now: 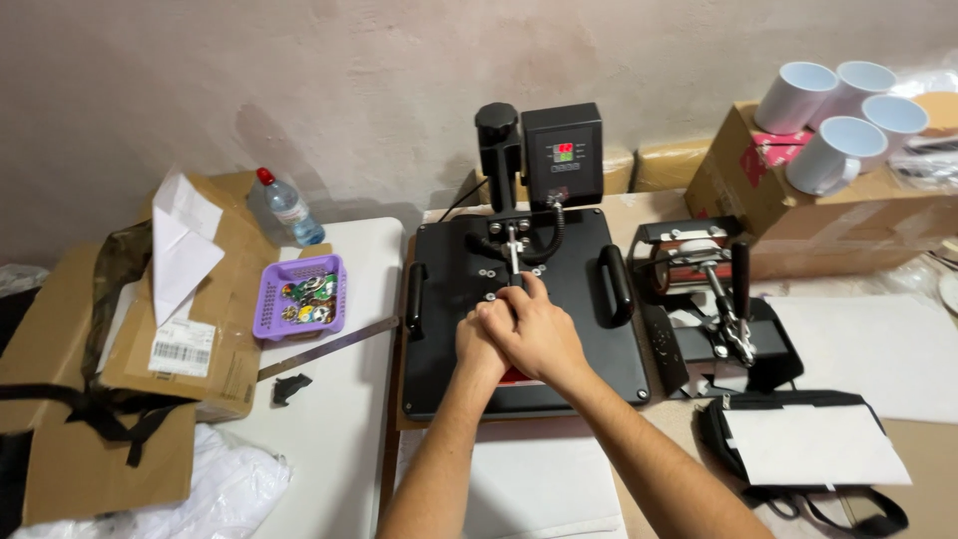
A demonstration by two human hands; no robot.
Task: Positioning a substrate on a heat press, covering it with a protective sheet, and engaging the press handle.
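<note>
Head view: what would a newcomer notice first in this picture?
First, the black heat press in the middle, where the left hand and right hand are stacked over its handle. Next, four white mugs lie on a cardboard box at the upper right. A purple basket of small badges stands left of the press.

A purple basket [300, 296] of small colourful badges is seen left of centre on the white counter [339, 419], with a plastic water bottle [285, 207] behind it. Open cardboard boxes [110, 369] are stacked at the left edge. Four white mugs [843, 120] are laid on a box [798, 215] at the upper right, and a mug press [704, 274] is placed below them.
</note>
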